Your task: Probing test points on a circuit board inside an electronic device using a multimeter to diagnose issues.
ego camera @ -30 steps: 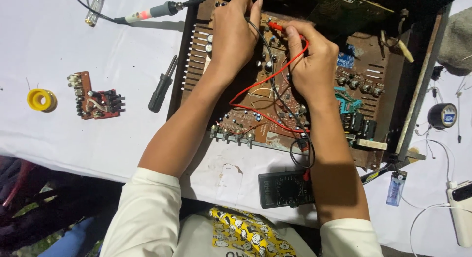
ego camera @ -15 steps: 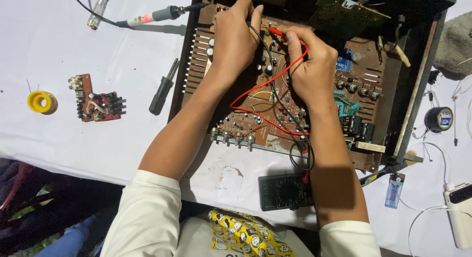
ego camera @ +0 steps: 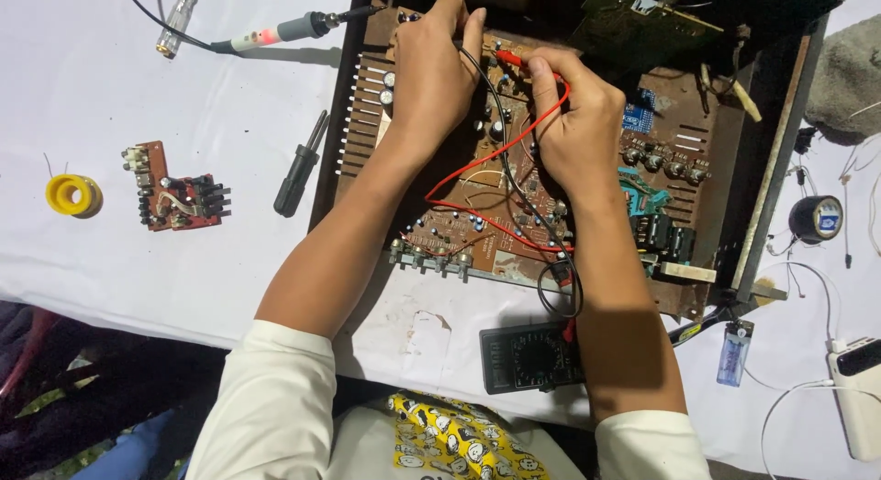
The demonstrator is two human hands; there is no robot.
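Observation:
A brown circuit board (ego camera: 477, 232) lies inside an open metal chassis (ego camera: 780, 159) on a white cloth. My left hand (ego camera: 436, 72) grips a black test probe and presses it onto the far part of the board. My right hand (ego camera: 574, 131) pinches a red test probe (ego camera: 509, 60) just right of it. The red lead (ego camera: 459, 182) and the black lead (ego camera: 505, 159) loop down over the board to a dark multimeter (ego camera: 530, 356) at the near table edge, between my forearms.
A black screwdriver (ego camera: 298, 168), a small red circuit board (ego camera: 174, 188) and a yellow solder spool (ego camera: 72, 195) lie to the left. A soldering iron (ego camera: 284, 30) lies at the back left. Black tape roll (ego camera: 815, 218), blue lighter (ego camera: 731, 353) and white charger (ego camera: 858, 397) sit right.
Both hands stay on the board with the probes; the view has shifted slightly, and the right hand has moved a little along the board.

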